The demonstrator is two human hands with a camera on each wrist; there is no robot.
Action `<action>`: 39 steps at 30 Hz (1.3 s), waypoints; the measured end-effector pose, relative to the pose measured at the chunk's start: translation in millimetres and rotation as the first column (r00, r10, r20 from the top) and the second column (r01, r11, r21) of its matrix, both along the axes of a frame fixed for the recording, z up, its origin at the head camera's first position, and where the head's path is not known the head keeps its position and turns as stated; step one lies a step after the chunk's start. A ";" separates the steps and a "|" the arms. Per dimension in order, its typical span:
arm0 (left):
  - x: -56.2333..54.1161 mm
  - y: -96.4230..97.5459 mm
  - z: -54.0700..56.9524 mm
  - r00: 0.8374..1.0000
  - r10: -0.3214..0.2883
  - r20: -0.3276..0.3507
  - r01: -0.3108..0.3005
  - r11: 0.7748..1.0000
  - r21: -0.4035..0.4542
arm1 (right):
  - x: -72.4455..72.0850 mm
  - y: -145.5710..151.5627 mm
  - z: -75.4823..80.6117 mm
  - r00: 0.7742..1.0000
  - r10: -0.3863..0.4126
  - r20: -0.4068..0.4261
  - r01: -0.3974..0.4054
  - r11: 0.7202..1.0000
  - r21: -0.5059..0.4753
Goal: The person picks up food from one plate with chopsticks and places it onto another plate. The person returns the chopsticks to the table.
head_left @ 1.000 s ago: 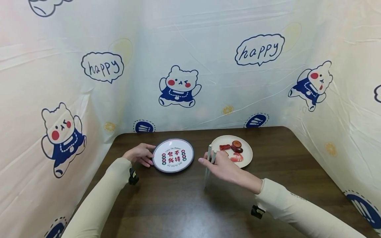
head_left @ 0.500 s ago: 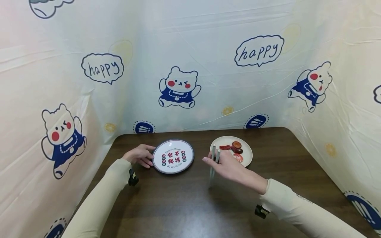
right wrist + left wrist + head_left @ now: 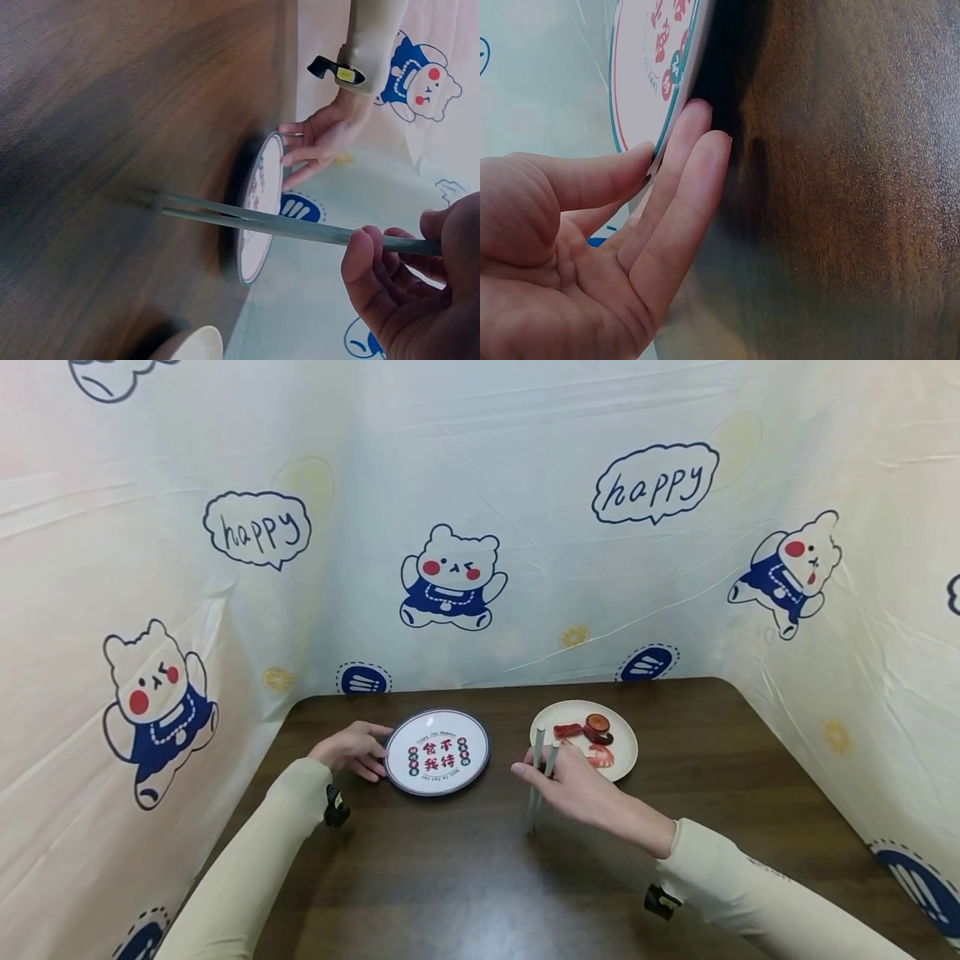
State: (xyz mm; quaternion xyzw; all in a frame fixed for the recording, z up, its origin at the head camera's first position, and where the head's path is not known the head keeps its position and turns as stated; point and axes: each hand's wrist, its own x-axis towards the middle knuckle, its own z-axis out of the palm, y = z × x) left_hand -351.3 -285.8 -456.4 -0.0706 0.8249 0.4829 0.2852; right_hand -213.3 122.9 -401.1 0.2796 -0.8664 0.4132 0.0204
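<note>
My left hand (image 3: pixel 352 750) pinches the left rim of a white plate (image 3: pixel 465 777) with a dark blue edge and red lettering. In the left wrist view, the thumb lies at the rim and other fingers (image 3: pixel 694 176) extend beneath it. My right hand (image 3: pixel 581 781) holds a pair of grey-green chopsticks (image 3: pixel 300 227), tips pointing down above the table just right of that plate. Whether the tips touch the wood cannot be told. Behind the right hand is a cream plate (image 3: pixel 551 718) bearing a pink shrimp (image 3: pixel 600 757), a red strip (image 3: pixel 567 731) and a round brownish slice (image 3: pixel 597 722).
Both plates stand toward the back of a dark brown wooden table (image 3: pixel 420 877). A pale curtain (image 3: pixel 525 593) printed with bears and "happy" bubbles surrounds the back and sides.
My right hand has shifted slightly to the right with the chopsticks, mostly in the first half second. My left hand and both plates have stayed in place.
</note>
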 end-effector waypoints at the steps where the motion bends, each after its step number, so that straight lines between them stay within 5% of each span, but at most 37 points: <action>1: 0.2 0.1 0.0 1.000 -0.001 0.001 0.001 1.000 0.000 | 0.6 0.1 0.1 1.000 -0.004 -0.009 0.004 1.000 -0.002; 18: -0.4 -1.5 -2.8 1.000 0.001 0.005 -0.002 1.000 0.012 | 2.9 2.4 -2.8 0.999 0.013 -0.030 -0.012 0.999 0.032; 26: -1.3 -0.9 -2.1 1.000 0.004 0.005 -0.004 1.000 0.009 | 1.7 4.3 -0.4 0.999 0.045 0.023 -0.045 0.999 0.016; 39: -3.1 -2.0 -3.2 1.000 0.000 0.006 0.000 1.000 0.008 | -9.3 12.3 -0.3 0.992 -0.034 0.122 0.047 0.993 -0.108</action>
